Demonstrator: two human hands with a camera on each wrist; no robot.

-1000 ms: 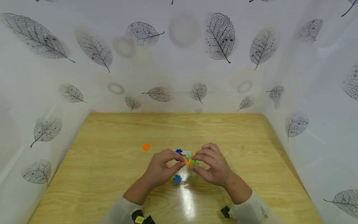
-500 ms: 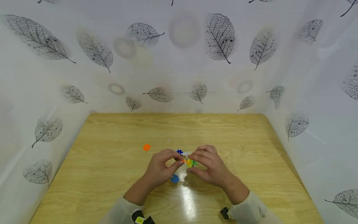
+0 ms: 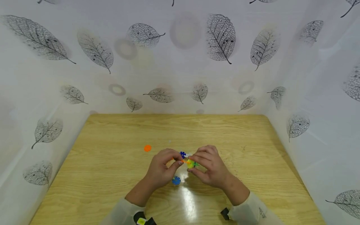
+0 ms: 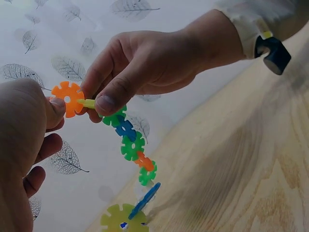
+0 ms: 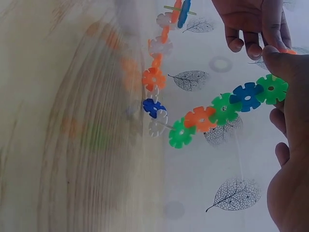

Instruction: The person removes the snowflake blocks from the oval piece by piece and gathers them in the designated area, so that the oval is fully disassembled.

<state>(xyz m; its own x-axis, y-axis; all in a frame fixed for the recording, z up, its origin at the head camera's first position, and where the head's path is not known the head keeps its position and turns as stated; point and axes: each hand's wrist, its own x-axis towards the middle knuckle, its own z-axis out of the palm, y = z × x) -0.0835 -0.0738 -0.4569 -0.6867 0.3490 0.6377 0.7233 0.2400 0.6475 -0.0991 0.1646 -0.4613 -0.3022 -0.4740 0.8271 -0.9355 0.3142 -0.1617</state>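
My left hand (image 3: 161, 167) pinches an orange notched snowflake disc (image 4: 72, 92) by its edge. Facing it, my right hand (image 3: 211, 165) pinches a yellow notched disc (image 4: 88, 103), whose edge meets the orange disc's side. From the right fingers hangs a linked chain of discs: a green disc (image 5: 272, 89), a blue disc (image 5: 246, 97), another green disc (image 5: 224, 108), an orange disc (image 5: 200, 119) and more. The chain bends round past a dark blue disc (image 5: 154, 108) and clear ones. The fingers hide part of the yellow disc.
A loose orange disc (image 3: 147, 148) lies left of the hands on the wooden table (image 3: 112, 131). A lighter blue disc (image 3: 176, 180) shows just in front of the hands. A leaf-printed white curtain (image 3: 180, 68) encloses the back and sides.
My right hand has moved slightly left, closer to the left one, and the yellow disc has come into fuller view. The dark blue disc has shifted a little to the right.
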